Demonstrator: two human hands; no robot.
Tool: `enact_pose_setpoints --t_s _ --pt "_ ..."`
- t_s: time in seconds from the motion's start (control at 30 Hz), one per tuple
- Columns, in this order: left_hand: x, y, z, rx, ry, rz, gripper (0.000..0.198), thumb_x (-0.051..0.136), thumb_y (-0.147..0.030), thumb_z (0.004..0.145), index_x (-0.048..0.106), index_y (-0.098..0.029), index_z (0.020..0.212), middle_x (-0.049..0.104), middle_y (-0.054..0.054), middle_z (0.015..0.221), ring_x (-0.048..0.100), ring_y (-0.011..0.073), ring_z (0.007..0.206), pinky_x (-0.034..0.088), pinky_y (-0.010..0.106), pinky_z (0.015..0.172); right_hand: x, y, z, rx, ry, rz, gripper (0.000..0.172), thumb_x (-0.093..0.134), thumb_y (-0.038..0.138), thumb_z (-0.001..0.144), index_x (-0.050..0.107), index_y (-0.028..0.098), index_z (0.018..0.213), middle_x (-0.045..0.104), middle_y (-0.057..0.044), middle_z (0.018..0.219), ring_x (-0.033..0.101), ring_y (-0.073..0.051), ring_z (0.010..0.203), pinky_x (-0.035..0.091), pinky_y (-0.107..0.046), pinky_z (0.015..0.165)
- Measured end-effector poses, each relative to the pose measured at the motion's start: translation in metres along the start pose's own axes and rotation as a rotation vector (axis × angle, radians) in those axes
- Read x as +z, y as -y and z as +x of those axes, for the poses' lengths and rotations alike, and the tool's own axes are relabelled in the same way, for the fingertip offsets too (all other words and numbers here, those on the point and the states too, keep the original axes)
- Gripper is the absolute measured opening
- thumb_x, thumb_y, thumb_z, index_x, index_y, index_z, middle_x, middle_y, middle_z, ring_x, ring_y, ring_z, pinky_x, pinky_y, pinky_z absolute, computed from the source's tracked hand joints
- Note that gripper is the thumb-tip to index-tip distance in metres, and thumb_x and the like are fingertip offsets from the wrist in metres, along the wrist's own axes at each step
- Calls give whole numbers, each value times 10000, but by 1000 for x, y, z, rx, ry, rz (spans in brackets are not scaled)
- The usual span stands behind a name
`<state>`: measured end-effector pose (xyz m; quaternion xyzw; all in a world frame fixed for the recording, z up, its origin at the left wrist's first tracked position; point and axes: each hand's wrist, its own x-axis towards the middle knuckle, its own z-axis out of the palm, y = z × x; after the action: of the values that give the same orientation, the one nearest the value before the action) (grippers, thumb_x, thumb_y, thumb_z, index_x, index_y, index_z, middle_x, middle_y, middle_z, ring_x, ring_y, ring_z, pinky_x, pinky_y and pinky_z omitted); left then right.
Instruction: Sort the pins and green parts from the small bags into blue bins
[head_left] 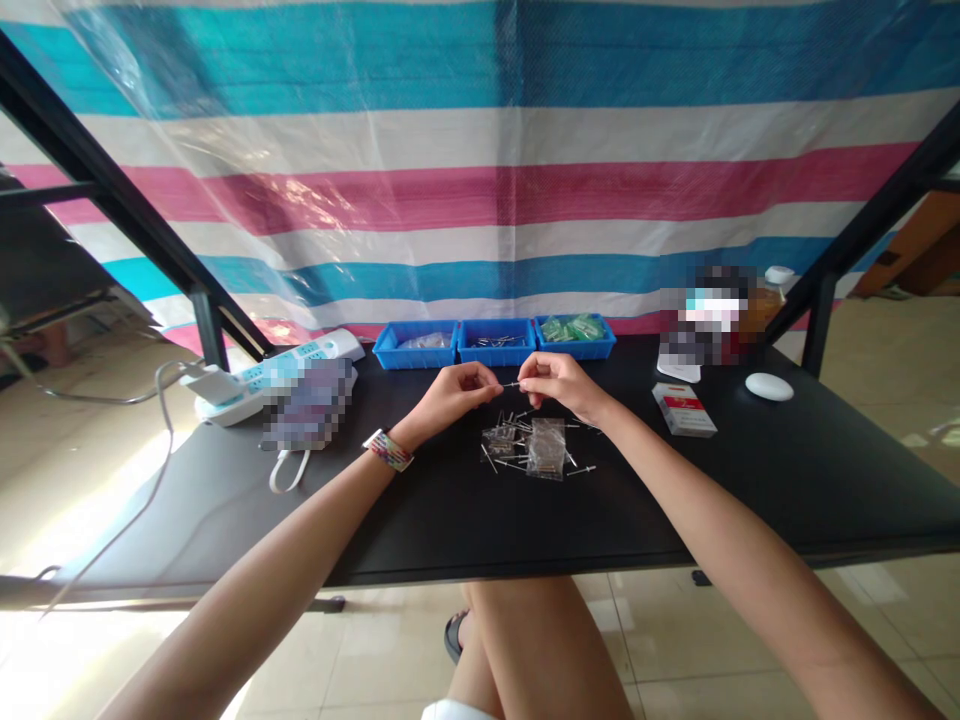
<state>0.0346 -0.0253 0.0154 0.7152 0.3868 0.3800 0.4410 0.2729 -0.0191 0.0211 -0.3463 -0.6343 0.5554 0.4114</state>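
The metal pin [512, 384], just one, lies mid-frame between your fingertips: your left hand [456, 390] pinches one end, your right hand [553, 380] the other. Just below them is a loose pile of pins [504, 440], too many to count, and one clear bag [546, 448]. Behind stand three blue trays [496, 355].

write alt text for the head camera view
Over a black table, the left hand and right hand pinch a thin metal pin between them, above a loose pile of pins and a small clear bag. Three blue trays stand behind.
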Motion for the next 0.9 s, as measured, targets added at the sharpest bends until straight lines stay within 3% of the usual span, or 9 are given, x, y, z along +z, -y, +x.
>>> enact_pose_setpoints --t_s 0.3,0.7,0.9 --pt "-2 -1 1 -38 15 -30 456 649 -596 947 687 -168 796 671 41 722 598 150 658 476 259 596 9 2 -1 -94 -76 13 215 828 281 692 649 191 769 653 21 699 651 -134 600 561 -274 605" --pt "-2 -2 1 -58 43 -45 389 710 -543 900 683 -168 797 669 34 721 584 145 640 452 266 591 11 -1 0 -134 -116 -29 210 820 307 721 650 199 781 642 10 725 657 -144 621 557 -272 582" --pt "-1 -5 1 -49 1 -63 361 791 -511 831 663 -173 844 640 5 732 579 135 658 464 254 609 12 1 -1 -65 -95 38 209 810 327 733 660 199 804 637 26 674 625 -132 565 558 -272 563"
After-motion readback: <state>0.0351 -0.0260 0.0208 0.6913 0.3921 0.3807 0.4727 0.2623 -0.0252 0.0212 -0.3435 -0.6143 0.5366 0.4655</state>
